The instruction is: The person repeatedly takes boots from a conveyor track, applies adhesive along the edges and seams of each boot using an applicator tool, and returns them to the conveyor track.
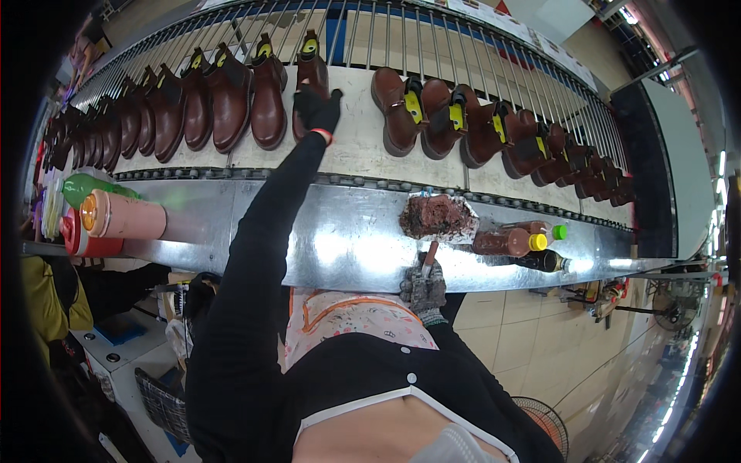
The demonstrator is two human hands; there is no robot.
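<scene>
My left hand (318,110), in a black glove, reaches over a brown ankle boot (309,69) in the row on the conveyor. Its thumb sticks out to the right and its fingers are apart over the boot's front; how far they touch the leather is hard to see. By the bench's near edge, my right hand (425,293), in a stained grey knit glove, is closed around a short brown stick-like tool (430,256). The tool's other end is hidden in the hand. Just beyond it lies a brown-stained sponge-like block (438,217) on a whitish wrapper.
More brown boots (231,100) stand upright on the left; those at right (397,116) lean back. A chain (370,184) edges the conveyor (351,147). On the metal bench (340,239) are bottles of brown liquid (502,241), a dark bottle (540,260) and a pink tumbler (135,216).
</scene>
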